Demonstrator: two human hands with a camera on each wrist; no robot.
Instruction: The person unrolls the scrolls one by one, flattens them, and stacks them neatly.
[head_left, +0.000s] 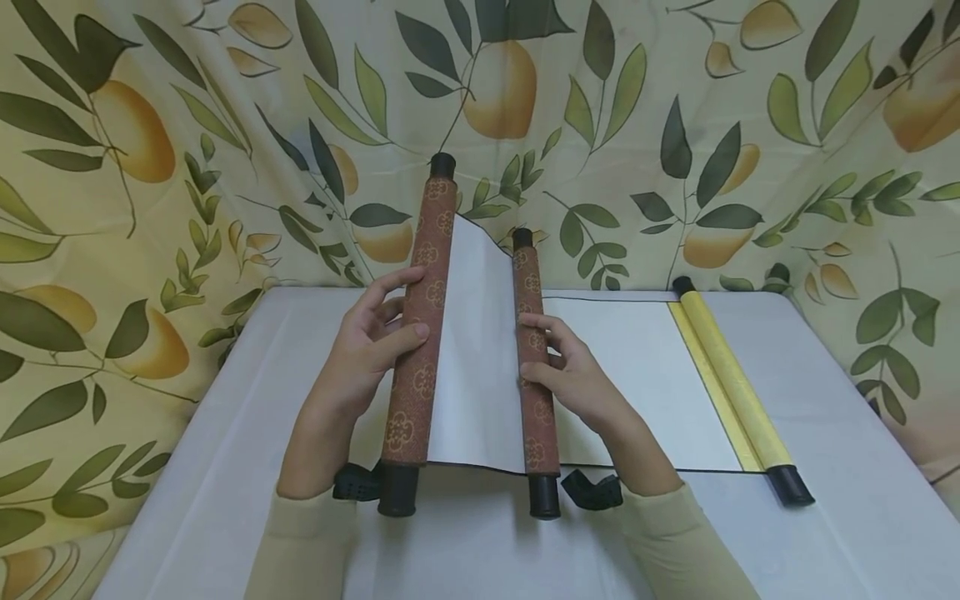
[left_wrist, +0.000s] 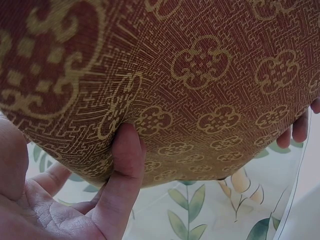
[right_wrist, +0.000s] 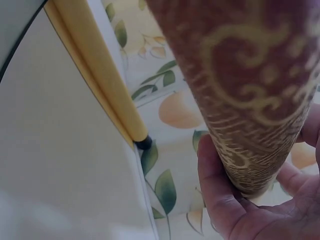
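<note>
A hanging scroll backed in reddish-brown cloth with gold flower patterns is held up above the table, with black knobs at its ends. My left hand (head_left: 348, 367) grips the thicker left roll (head_left: 420, 375), thumb in front. My right hand (head_left: 581, 383) grips the thinner right roll (head_left: 536, 417), thumb and fingers at its side. White paper (head_left: 480, 358) stretches between the two rolls. Up close in the left wrist view, the patterned cloth (left_wrist: 200, 70) fills the upper part. In the right wrist view, the fingers (right_wrist: 216, 180) curl round the rolled end.
Behind, a second scroll lies spread on the white table (head_left: 225, 400), its white sheet (head_left: 630, 375) partly hidden by my right hand. Its yellow roll (head_left: 731, 375) with black knobs lies to the right. A leaf-and-fruit patterned cloth (head_left: 300, 208) hangs behind the table.
</note>
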